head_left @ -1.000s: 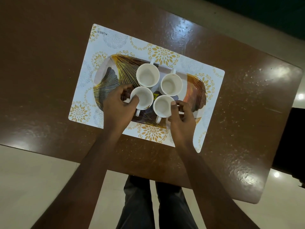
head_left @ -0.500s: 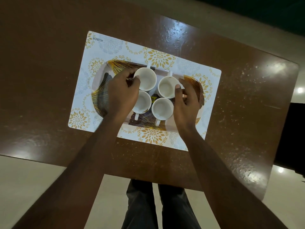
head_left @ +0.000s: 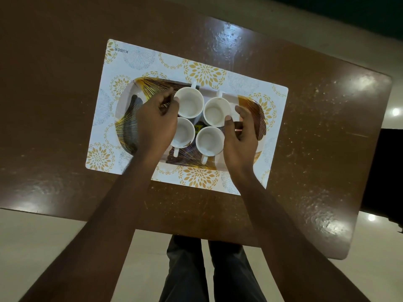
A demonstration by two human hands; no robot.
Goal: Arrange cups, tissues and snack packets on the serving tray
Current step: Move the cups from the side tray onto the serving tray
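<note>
Counting from the head view, how many cups stand on the tray?

Four round white handled cups, all upright, on the rounded white serving tray with a gold-and-black fan pattern (head_left: 126,99). They are the far-left cup (head_left: 189,104), far-right cup (head_left: 217,112), near-left cup (head_left: 183,132) and near-right cup (head_left: 209,140), clustered close in a two-by-two block.

One tray, then?

One, lying on one rectangular white placemat with gold flower rings (head_left: 135,62), which itself lies on the glossy brown table (head_left: 65,110).

Any writing?

"KUBER" is printed at the mat's far left corner, upside down to the wearer. A small yellow label (head_left: 197,128) shows in the gap between the four cups, on something dark. Its characters are too small to read.

And the two hands?

The left hand (head_left: 156,125) lies over the tray's left part, fingers curled, fingertips right at the far-left cup's rim. Whether they pinch anything I cannot tell. The right hand (head_left: 241,144) is loosely spread at the tray's right end, thumb tip against the far-right cup's wall, the fingers apart from it.

Anything else?

Two legs in dark trousers (head_left: 185,269) on the pale floor (head_left: 32,232), below the table's near edge.
</note>
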